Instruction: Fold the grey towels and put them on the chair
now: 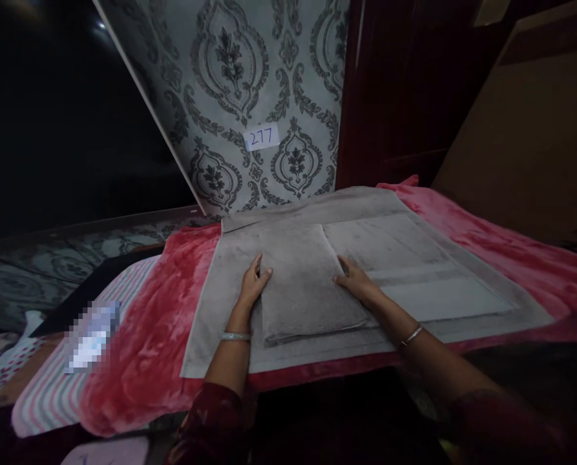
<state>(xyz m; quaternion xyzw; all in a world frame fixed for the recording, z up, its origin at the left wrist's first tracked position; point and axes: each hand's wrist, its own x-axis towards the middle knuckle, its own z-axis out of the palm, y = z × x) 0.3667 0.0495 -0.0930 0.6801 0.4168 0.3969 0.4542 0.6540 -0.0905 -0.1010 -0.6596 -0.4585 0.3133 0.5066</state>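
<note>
A grey plush cloth, folded into a rectangle (300,284), lies between my two hands. It rests on a larger grey cloth (424,297) of the same look, spread out flat with a lighter folded part at right. My left hand (255,282) is at the folded rectangle's left edge, thumb and forefinger apart, the thumb touching its top. At the right edge is my right hand (356,282), also with thumb and forefinger spread and the thumb tip on the edge. The other fingers of both hands are partly hidden.
Beneath the grey cloth is a red plush blanket (147,349), over a striped padded surface (46,394). A patterned wall (230,64) with a paper label (262,137) reading 277 rises behind. At left stands a large dark screen (65,116); at right, a big brown panel (535,129).
</note>
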